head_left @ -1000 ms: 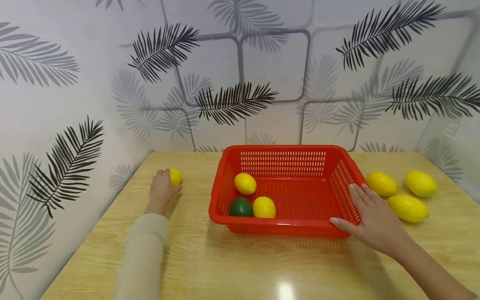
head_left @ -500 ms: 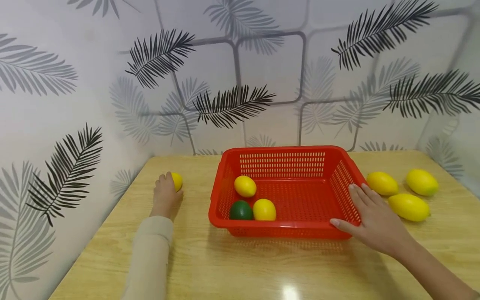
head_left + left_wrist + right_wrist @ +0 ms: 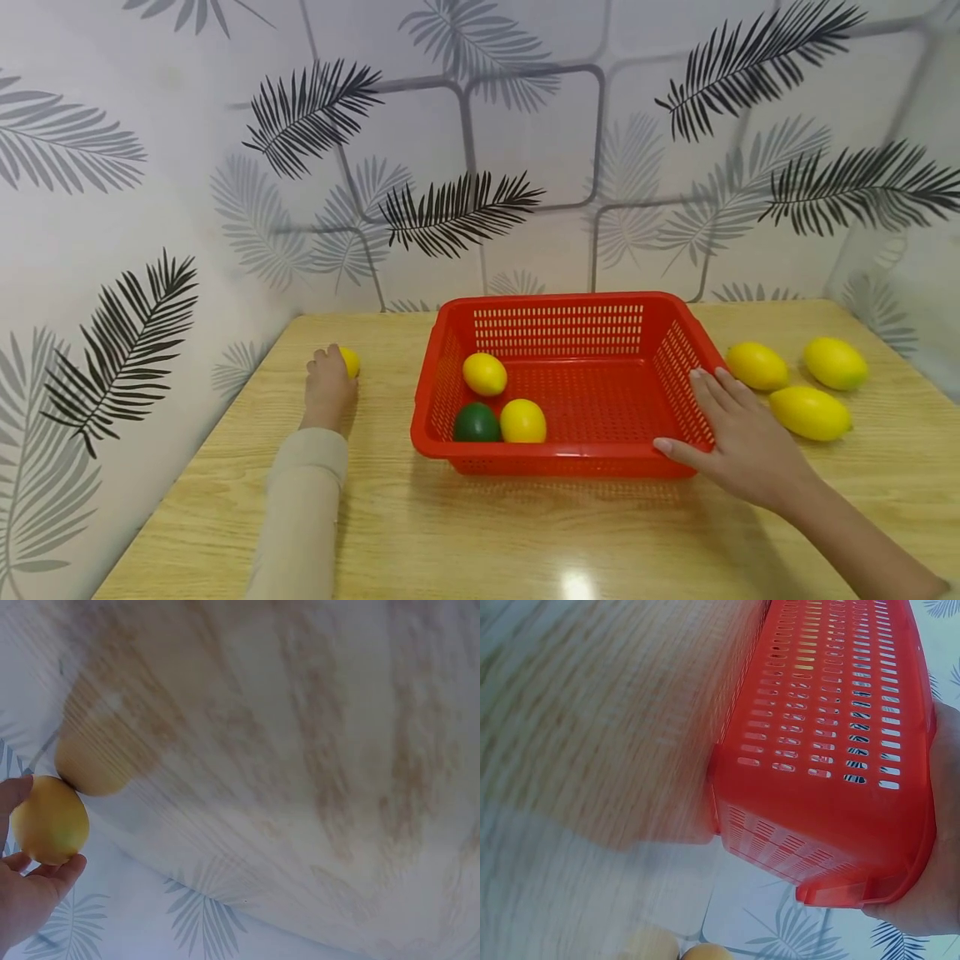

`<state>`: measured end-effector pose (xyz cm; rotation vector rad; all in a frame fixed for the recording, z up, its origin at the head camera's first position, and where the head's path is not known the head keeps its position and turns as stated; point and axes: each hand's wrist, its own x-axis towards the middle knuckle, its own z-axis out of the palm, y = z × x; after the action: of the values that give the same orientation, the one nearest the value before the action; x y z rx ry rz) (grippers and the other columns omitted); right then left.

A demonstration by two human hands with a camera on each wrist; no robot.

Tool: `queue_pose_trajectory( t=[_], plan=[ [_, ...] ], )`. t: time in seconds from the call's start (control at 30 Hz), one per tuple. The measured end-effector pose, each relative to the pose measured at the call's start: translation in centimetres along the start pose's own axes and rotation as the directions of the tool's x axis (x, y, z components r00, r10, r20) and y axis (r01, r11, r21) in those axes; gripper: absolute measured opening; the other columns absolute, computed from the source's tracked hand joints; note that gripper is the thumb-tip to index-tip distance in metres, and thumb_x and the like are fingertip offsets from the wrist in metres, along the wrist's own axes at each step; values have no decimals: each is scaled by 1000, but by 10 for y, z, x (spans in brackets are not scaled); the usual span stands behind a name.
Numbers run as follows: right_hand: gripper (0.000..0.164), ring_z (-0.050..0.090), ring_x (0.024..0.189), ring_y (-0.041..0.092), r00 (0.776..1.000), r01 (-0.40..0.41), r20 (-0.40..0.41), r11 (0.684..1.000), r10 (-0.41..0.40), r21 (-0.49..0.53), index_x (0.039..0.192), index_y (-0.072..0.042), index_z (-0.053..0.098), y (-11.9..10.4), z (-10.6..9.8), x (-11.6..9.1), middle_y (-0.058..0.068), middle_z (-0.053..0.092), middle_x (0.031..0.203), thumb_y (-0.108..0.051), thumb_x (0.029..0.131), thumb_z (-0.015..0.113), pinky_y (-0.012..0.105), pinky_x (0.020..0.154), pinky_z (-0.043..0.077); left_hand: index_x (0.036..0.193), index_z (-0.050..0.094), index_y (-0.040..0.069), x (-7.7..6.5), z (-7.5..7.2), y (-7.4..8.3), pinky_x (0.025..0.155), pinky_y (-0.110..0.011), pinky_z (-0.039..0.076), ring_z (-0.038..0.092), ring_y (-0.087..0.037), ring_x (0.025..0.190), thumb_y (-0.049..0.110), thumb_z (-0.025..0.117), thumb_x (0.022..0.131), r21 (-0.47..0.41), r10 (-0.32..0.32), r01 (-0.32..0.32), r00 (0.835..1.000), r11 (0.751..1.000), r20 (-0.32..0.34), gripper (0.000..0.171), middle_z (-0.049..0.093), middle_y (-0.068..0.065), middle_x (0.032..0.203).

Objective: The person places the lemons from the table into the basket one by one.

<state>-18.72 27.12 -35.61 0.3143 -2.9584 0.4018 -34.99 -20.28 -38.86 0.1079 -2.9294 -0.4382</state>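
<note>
My left hand (image 3: 330,387) grips a yellow lemon (image 3: 349,362) at the far left of the table, its fingers covering part of it. In the left wrist view, thumb and fingertips close around the lemon (image 3: 51,821) from opposite sides, and its reflection shows on the tabletop beside it. My right hand (image 3: 750,446) rests on the right end of a red plastic basket (image 3: 555,450), fingers straight over the side rim and thumb at the front rim. Inside the basket, at its left end, lie two yellow lemons (image 3: 484,374) and a dark green fruit (image 3: 476,422).
Three larger yellow lemons (image 3: 810,412) lie on the wooden table (image 3: 465,542) to the right of the basket, near my right hand. A wall (image 3: 525,250) with leaf-pattern covering closes off the table's back and left side.
My left forearm has shifted slightly to the right, and the left fingers cover a bit more of the lemon. The right hand stays on the basket. The head view has tilted slightly.
</note>
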Motion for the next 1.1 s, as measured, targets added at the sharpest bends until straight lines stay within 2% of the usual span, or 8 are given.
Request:
queue_pose_trajectory(
  t=[0.2, 0.37, 0.57, 0.87, 1.1],
  plan=[
    [99, 17, 137, 46, 1000, -4, -1, 1000, 4, -2, 143, 8, 21, -1, 0, 0, 31, 24, 147, -63, 82, 52, 64, 106, 20, 124, 33, -17, 0, -1, 0, 90, -52, 47, 45, -49, 109, 3, 56, 86, 1, -18, 18, 1000, 1000, 15, 48, 42, -35, 117],
    [99, 17, 137, 46, 1000, -4, 2, 1000, 4, -4, 143, 8, 21, -1, 0, 1, 31, 24, 147, -63, 82, 52, 64, 106, 20, 121, 36, -17, 0, -3, -2, 91, -52, 46, 46, -49, 107, 2, 57, 85, 8, -2, 2, 1000, 1000, 14, 46, 43, -35, 115],
    [99, 17, 137, 46, 1000, -9, 6, 1000, 9, -5, 143, 8, 21, -3, -1, 0, 31, 24, 147, -64, 82, 52, 64, 106, 19, 126, 37, -16, 1, -2, -5, 92, -53, 46, 47, -49, 108, 9, 62, 84, 39, 32, -33, 999, 999, 18, 54, 45, -35, 117],
    [97, 17, 137, 46, 1000, 10, -16, 1000, -10, 4, 142, 9, 22, -2, 1, -2, 32, 25, 146, -62, 83, 52, 63, 107, 19, 126, 41, -13, -1, -1, -10, 90, -55, 46, 47, -48, 108, 8, 65, 81, -14, 59, -59, 998, 998, 21, 55, 45, -34, 118],
    [98, 17, 137, 47, 1000, 12, -22, 1000, -12, 2, 143, 9, 22, -1, 1, -1, 32, 24, 146, -62, 83, 52, 63, 107, 19, 127, 42, -12, -6, -6, -8, 91, -56, 46, 49, -48, 107, 7, 66, 79, -36, 142, -141, 990, 989, 24, 57, 47, -33, 120]
  ],
)
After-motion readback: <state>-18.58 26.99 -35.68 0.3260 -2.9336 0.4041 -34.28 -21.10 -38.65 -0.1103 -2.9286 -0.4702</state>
